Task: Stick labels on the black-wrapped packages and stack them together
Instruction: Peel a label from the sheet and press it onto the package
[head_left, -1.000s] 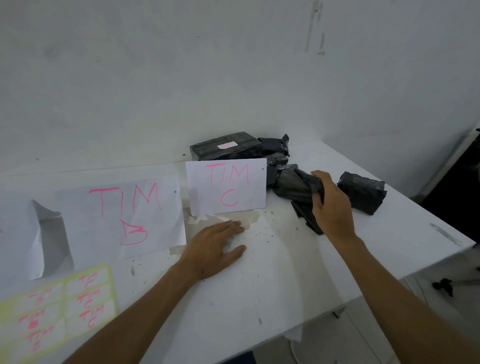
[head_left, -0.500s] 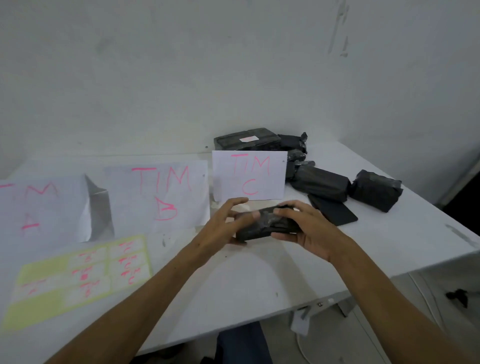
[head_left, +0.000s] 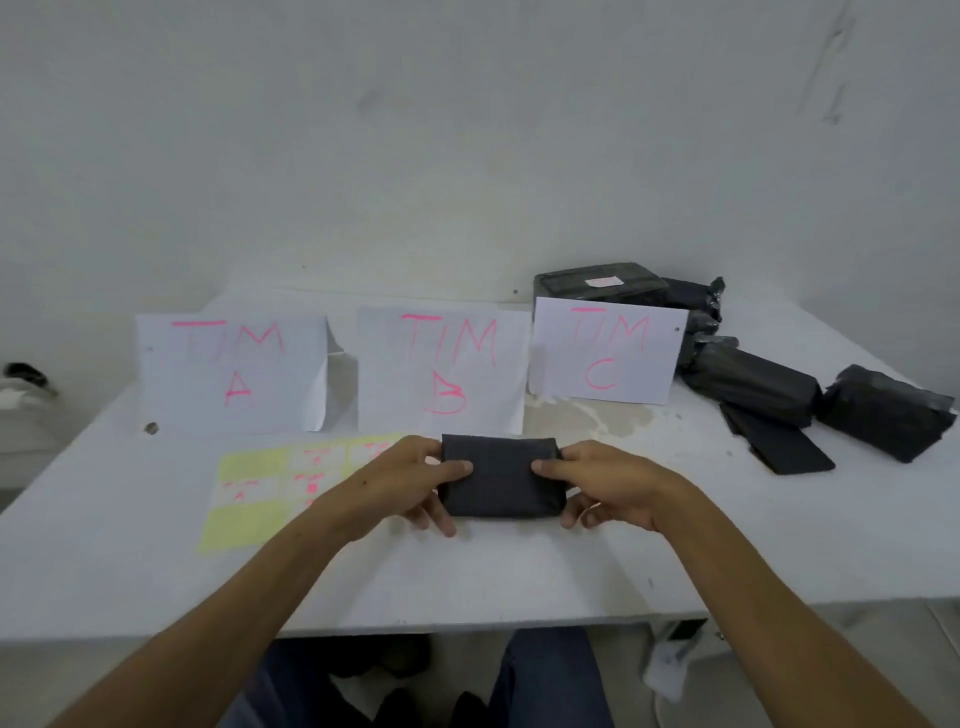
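A flat black-wrapped package (head_left: 501, 475) is held just above the white table (head_left: 519, 566), in front of me. My left hand (head_left: 410, 480) grips its left end, thumb on top. My right hand (head_left: 602, 483) grips its right end the same way. A yellow label sheet (head_left: 260, 491) with pink-marked stickers lies to the left, partly under my left hand. More black packages are heaped at the back right: a labelled box (head_left: 597, 283), a long bundle (head_left: 753, 387), a flat one (head_left: 779, 449) and a chunky one (head_left: 888, 410).
Three white paper signs stand along the wall: TIM A (head_left: 231, 371), TIM B (head_left: 447, 371) and TIM C (head_left: 608, 351). The table's front edge runs just above my knees. Its right corner lies beyond the heap.
My right hand took a package from the heap and brought it to the middle. My left hand lifted off the table and joined it. The package is now held flat, face up.
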